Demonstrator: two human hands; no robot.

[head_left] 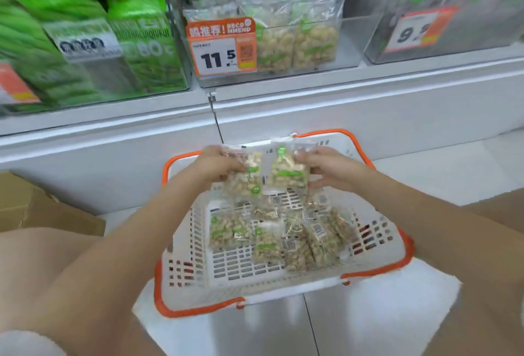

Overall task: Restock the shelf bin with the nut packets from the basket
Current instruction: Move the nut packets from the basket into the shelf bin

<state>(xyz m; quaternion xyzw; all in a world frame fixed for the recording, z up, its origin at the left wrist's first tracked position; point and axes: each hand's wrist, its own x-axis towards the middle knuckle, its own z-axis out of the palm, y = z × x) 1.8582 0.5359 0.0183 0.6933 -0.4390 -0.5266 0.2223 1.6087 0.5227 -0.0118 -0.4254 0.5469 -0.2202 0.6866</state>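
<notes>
Above a white basket [377, 245] with an orange rim, a person's left hand [218, 167] and right hand [326, 170] each grip a clear nut packet, the left packet [243, 182] and the right packet [287, 171] held upright, side by side and touching. The clear shelf bin [351, 43] with the 11.5 price tag [222, 49] stands straight ahead and higher up, roughly midway between the hands. More loose packets [272, 231] lie flat on the basket floor below.

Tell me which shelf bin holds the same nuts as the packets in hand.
The middle bin, with the orange 11.5 price tag. Its pale nut packets match; the left bin holds green bags.
</notes>
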